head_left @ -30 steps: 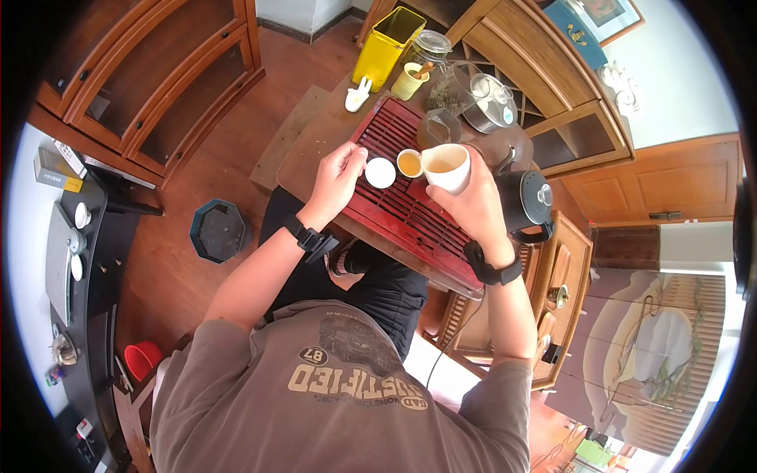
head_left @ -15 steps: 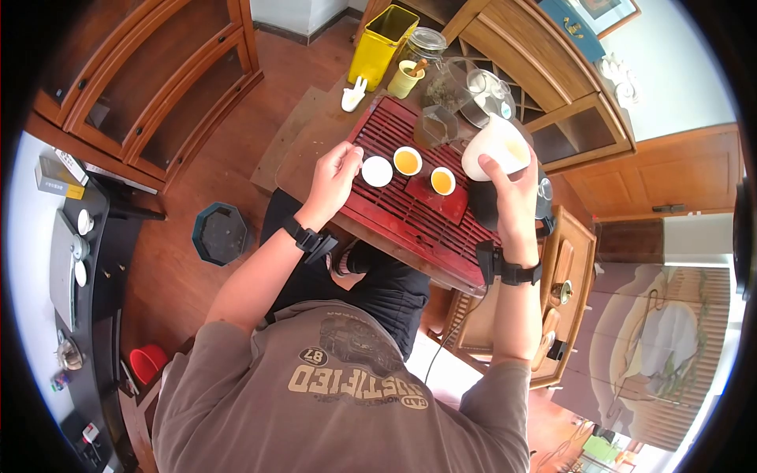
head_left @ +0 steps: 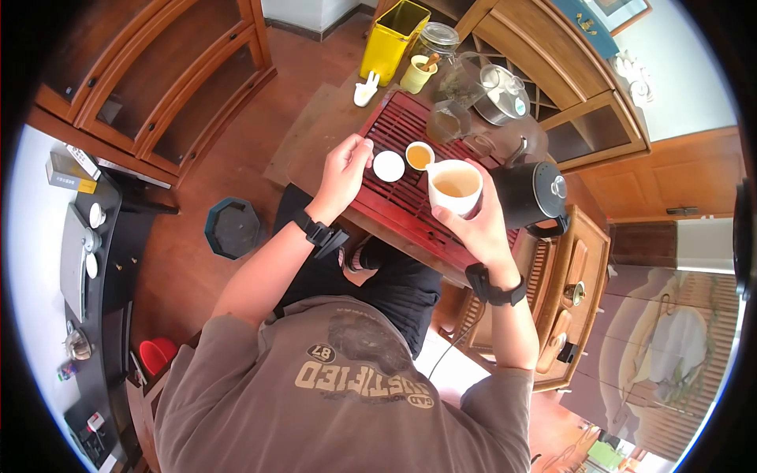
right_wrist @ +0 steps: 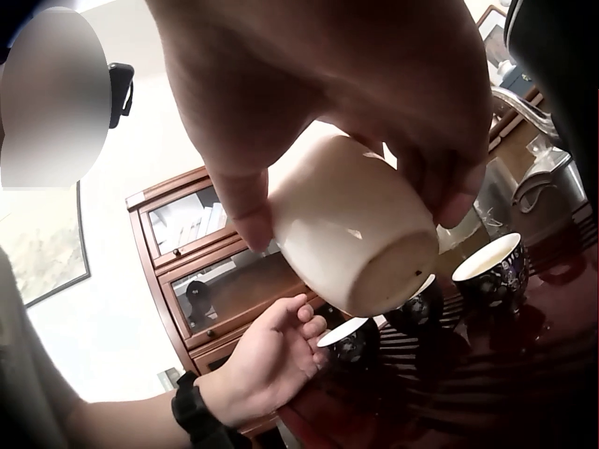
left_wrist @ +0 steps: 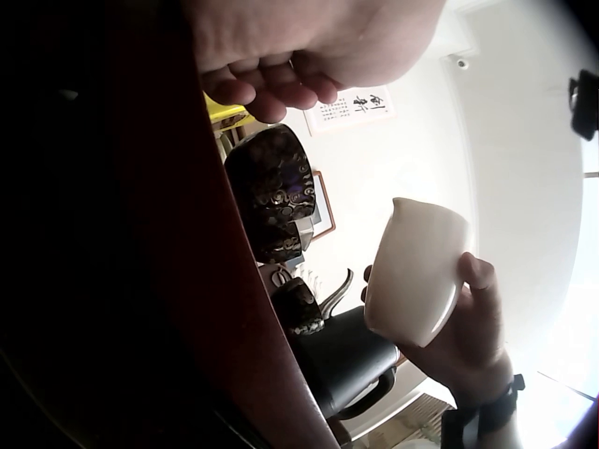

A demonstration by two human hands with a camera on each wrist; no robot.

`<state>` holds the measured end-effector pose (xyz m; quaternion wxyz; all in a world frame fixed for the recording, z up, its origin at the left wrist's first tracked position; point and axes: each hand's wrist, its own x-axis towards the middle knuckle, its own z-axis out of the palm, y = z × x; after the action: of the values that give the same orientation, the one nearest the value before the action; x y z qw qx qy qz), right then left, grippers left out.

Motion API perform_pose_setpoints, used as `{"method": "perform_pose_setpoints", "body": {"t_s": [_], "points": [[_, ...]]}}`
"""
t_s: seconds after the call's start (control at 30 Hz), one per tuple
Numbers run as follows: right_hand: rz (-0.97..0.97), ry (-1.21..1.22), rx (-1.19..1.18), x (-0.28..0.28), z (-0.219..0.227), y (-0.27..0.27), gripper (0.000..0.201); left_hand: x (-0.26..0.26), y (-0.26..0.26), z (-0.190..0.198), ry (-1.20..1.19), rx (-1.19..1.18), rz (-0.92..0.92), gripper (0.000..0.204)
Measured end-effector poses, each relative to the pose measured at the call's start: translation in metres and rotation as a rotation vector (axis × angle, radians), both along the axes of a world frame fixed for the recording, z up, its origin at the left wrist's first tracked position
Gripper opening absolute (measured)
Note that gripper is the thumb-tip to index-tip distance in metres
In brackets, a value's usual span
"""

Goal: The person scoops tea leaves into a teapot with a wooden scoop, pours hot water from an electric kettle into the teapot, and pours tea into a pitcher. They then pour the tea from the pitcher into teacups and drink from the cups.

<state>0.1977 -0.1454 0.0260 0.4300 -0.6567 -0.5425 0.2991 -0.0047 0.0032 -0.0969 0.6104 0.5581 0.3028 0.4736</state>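
Note:
My right hand [head_left: 482,225] grips a white tea pitcher [right_wrist: 342,224] above the red slatted tea tray [head_left: 394,206]; tea shows inside it in the head view. Its spout points left, close by the middle teacup [head_left: 419,155], which holds amber tea. Left of that, a teacup [head_left: 389,166] shows a white inside. A third teacup [right_wrist: 494,273] appears in the right wrist view, hidden behind the pitcher from the head. All three are dark and patterned outside. My left hand [head_left: 347,173] lies beside the white-looking cup with fingers loosely curled, nothing held.
A black kettle [head_left: 532,193] stands right of the tray. Behind it are a glass pitcher [head_left: 448,122], a lidded pot [head_left: 503,98], a glass jar [head_left: 438,38], a pale green tool cup [head_left: 418,75], a white rabbit-shaped figure [head_left: 366,89] and a yellow tin [head_left: 388,43].
The pitcher went up and right, uncovering the right teacup of amber tea, then came back left and covers that cup again. The left hand keeps its place by the tray.

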Motion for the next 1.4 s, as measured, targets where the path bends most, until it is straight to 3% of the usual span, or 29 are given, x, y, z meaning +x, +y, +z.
{"method": "perform_pose_setpoints", "body": {"t_s": [0.3, 0.77, 1.4], "points": [[0.04, -0.208, -0.018, -0.011, -0.005, 0.015, 0.09, 0.001, 0.002, -0.003, -0.059, -0.025, 0.038, 0.03], [0.168, -0.504, 0.002, -0.025, 0.024, 0.035, 0.084, 0.0, 0.004, -0.004, -0.096, -0.079, 0.007, 0.03], [0.188, -0.623, -0.062, -0.02, 0.018, 0.048, 0.086, 0.0, 0.004, -0.004, -0.116, -0.064, -0.008, 0.028]]}}
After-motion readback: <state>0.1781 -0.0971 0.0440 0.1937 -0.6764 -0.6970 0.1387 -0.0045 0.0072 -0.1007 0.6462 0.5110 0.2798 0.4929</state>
